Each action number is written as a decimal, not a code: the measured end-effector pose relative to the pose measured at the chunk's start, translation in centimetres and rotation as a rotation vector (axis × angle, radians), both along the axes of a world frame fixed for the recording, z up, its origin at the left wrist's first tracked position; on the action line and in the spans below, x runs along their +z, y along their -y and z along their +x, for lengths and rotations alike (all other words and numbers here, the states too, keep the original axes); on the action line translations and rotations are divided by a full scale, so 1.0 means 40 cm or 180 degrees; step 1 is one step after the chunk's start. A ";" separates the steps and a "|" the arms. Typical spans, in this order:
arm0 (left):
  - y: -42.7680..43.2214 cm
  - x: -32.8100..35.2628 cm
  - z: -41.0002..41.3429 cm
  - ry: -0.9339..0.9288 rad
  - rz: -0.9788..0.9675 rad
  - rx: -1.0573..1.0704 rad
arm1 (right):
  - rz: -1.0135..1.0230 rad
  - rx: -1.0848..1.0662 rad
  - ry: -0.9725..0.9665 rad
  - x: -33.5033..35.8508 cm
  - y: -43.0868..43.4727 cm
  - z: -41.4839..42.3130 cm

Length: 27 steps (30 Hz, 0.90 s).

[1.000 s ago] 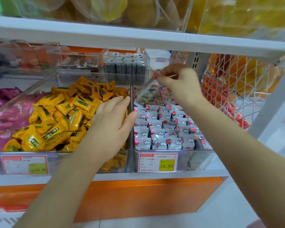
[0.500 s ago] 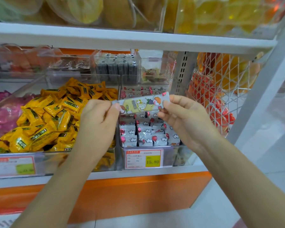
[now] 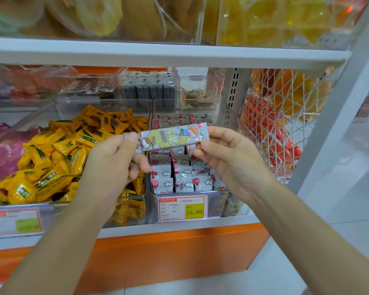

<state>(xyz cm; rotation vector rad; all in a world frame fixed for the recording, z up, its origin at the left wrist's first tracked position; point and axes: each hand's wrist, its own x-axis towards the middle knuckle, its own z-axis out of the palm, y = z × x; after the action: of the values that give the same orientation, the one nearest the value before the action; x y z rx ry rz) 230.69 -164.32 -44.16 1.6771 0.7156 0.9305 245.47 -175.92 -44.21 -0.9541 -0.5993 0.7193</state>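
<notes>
While the left hand (image 3: 111,158) pinches one end of the snack bar (image 3: 173,136) and the right hand (image 3: 228,154) the other, both grips closed on it, it hangs above the bin (image 3: 216,206) at its 6 o'clock. Picking looks done and checking seems underway, with placing still to do.

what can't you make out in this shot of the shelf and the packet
Head view, snack packet: print too small and blurred; both ends covered by the left hand and right hand.
Head view, left price tag: figures blurred.
Head view, top shelf bags: cut by the upper edge.
</notes>
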 end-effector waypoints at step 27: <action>-0.047 0.015 -0.041 0.0219 -0.0829 -0.1254 | 0.0184 -0.0054 0.0075 0.003 -0.001 0.008</action>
<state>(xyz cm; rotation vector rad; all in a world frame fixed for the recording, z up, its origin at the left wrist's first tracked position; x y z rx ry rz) 229.05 -162.43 -43.57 1.4753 0.4171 0.5856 245.78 -175.86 -44.07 -0.9143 -0.6287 0.6731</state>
